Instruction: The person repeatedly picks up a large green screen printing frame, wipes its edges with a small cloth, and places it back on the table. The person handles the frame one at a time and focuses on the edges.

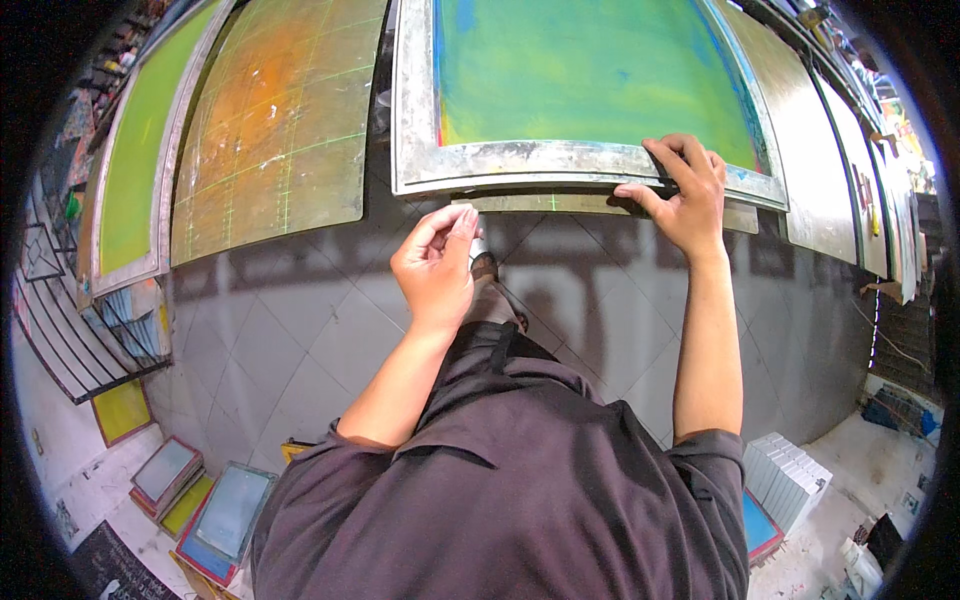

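Observation:
A screen-printing frame (pixel 517 161) with pale, stained metal sides and green-tinted mesh (pixel 585 82) lies before me. My right hand (pixel 690 191) holds its near side towards the right, fingers on top and thumb at the lower edge. Below the frame, the near edge of a printing board (pixel 525 203) sticks out, marked with a light green cross. My left hand (pixel 439 262) is by the board's left corner, its thumb and fingertips pinched together. Something white shows beside those fingertips, but whether they hold it is unclear.
To the left is an orange-stained board (pixel 277 135) with green grid lines; beyond it stands another screen frame (pixel 161 161). Bare metal boards (pixel 802 150) continue rightward. Small framed screens (pixel 232 510) lean behind me on the left. A black metal rack (pixel 82 337) stands at far left.

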### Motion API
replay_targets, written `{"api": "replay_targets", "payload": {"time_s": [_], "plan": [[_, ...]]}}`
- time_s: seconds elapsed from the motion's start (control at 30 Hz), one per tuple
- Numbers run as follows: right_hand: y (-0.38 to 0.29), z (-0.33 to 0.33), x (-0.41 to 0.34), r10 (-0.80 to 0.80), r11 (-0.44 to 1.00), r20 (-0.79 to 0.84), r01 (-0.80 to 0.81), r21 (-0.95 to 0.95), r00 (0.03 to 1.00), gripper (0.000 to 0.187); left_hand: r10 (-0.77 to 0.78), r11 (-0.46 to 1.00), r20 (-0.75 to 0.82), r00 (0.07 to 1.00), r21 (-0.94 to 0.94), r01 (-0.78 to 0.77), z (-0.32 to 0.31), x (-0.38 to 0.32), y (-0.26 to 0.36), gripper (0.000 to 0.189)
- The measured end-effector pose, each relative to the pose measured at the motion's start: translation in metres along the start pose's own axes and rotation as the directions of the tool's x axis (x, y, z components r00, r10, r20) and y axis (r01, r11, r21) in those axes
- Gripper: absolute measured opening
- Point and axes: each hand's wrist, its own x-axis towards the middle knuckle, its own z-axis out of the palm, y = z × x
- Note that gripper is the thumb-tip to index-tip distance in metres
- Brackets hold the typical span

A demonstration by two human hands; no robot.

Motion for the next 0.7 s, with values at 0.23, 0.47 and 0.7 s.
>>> {"api": "replay_targets", "payload": {"time_s": [0.23,0.47,0.7], "plan": [[-0.006,-0.035,0.006,-0.008,1.0,-0.015,0.009,0.022,1.0,0.054,-0.323,0.91,0.03,0.946,-0.266,0.319,0.015,-0.003,0.017,0.022],[-0.01,-0.034,0.005,0.003,0.999,-0.021,-0.002,0.037,1.0,0.055,-0.431,0.814,0.091,0.898,-0.391,0.43,0.01,0.004,0.031,0.021],[-0.013,-0.029,0.006,0.019,0.999,-0.009,-0.018,0.05,1.0,0.055,-0.548,0.711,0.148,0.823,-0.435,0.552,-0.002,0.015,0.032,0.02]]}}
